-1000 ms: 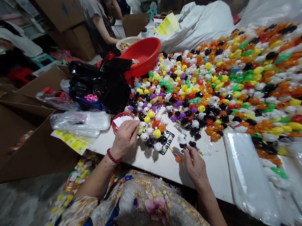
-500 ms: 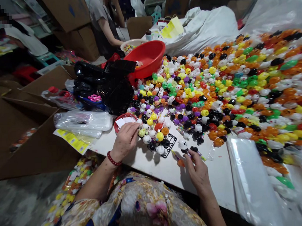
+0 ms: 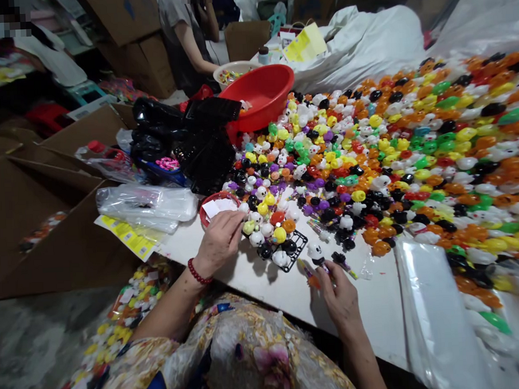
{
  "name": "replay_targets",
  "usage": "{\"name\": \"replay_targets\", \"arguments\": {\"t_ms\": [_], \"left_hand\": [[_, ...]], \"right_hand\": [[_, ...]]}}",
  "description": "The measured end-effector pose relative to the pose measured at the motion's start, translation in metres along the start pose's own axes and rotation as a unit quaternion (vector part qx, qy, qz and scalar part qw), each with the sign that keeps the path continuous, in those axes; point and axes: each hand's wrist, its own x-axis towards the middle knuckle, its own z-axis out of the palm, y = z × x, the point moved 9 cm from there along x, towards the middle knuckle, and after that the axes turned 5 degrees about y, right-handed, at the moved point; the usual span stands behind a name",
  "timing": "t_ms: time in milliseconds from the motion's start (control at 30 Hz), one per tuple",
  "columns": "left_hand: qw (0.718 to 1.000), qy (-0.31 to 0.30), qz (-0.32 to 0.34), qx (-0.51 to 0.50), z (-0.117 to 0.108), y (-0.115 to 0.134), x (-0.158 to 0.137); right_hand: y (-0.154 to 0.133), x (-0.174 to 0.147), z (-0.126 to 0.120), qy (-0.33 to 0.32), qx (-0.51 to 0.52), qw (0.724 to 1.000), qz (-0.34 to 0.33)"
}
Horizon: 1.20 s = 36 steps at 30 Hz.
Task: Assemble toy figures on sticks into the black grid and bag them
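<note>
My left hand, a red bead bracelet at its wrist, is closed at the left side of a black grid rack. Its fingertips are pressed together beside the white round heads, and what they hold is hidden. Several toy-headed pieces in white, yellow, red, orange and black stand in the rack. To the right, my right hand grips the lower part of a skull-topped stick, its white head upright. Close by lie an orange-ended stick and a black-headed stick on the white table.
A large heap of coloured toy heads covers the table's right and back. Clear plastic bags lie at the right, more bags at the left. A red basket, red basin and open carton stand around. A person sits beyond.
The whole view has shifted slightly, the table's contents appearing a little further right. Both hands keep nearly the same pose, and the skull-topped stick stays in my right hand.
</note>
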Motion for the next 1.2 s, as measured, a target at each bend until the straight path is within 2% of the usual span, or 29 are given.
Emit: {"name": "replay_targets", "arguments": {"t_ms": [300, 533, 767, 1200], "left_hand": [[1.0, -0.004, 0.005, -0.003, 0.001, 0.0, -0.001], [1.0, -0.006, -0.007, 0.01, -0.001, -0.01, -0.005], [1.0, -0.003, -0.016, 0.004, -0.001, -0.019, -0.005], [0.999, -0.019, 0.039, -0.023, -0.005, 0.004, 0.006]], "right_hand": [[0.004, 0.001, -0.001, 0.001, -0.011, 1.0, 0.01], [0.015, 0.002, -0.007, -0.004, -0.015, 0.998, 0.056], [0.016, 0.002, -0.01, -0.003, 0.057, 0.994, 0.094], [-0.001, 0.016, 0.0, -0.02, 0.153, 0.986, 0.07]]}}
